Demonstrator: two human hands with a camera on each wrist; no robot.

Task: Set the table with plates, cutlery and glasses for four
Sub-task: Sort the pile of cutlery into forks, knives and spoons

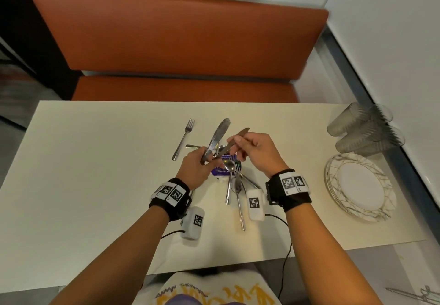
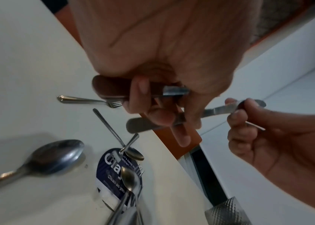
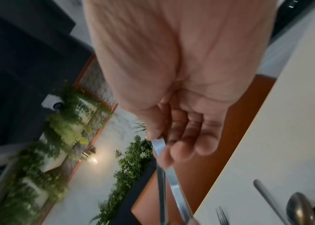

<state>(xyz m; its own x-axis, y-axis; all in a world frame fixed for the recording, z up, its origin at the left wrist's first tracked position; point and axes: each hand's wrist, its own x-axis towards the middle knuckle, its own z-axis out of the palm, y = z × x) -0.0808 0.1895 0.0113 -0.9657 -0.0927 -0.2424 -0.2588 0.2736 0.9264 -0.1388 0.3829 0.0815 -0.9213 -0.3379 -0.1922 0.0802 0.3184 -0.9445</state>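
My left hand [image 1: 205,160] grips the handle of a table knife [image 1: 218,133] whose blade points up and away. My right hand [image 1: 235,142] pinches the blade of a second knife [image 1: 241,132]; its handle slants down to the left hand's fingers. The left wrist view shows the left hand [image 2: 153,109] curled round the first knife's handle [image 2: 110,88], its fingers touching the second knife [image 2: 216,111]. Under both hands lies a heap of spoons and forks [image 1: 234,180]. One fork [image 1: 182,139] lies apart to the left. Stacked plates [image 1: 359,188] and glasses [image 1: 364,128] stand at the right.
The white table [image 1: 95,161] carries a purple round sticker [image 1: 220,172] under the cutlery heap. An orange bench [image 1: 178,42] runs along the far side. A white wall [image 1: 392,42] borders the right edge beside the glasses. Cables hang from both wrist units.
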